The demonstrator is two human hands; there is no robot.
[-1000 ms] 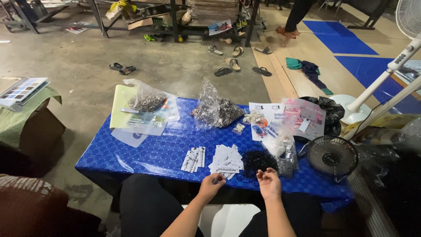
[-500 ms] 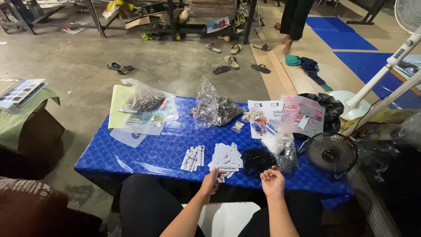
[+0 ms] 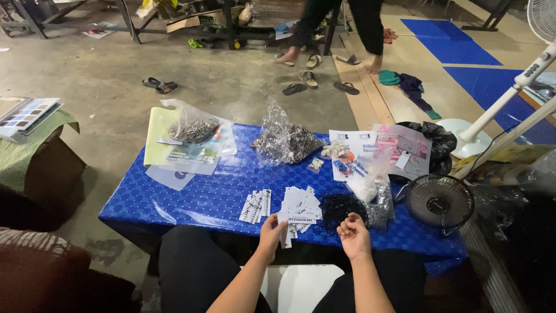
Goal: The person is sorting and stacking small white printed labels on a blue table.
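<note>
1. White paper tags (image 3: 299,210) lay in a loose pile at the near edge of the blue table (image 3: 197,197), and your left hand (image 3: 271,230) was pinching one tag from that pile between thumb and fingers.
2. Your right hand (image 3: 354,235) hovered just beside the pile, palm up, with the fingers loosely curled; I could not tell if they held something small.
3. Between the pile and a small black fan (image 3: 439,203) sat a black mesh bundle (image 3: 340,207).
4. Clear plastic bags (image 3: 285,141) of small dark pieces stood further back on the table.
</note>
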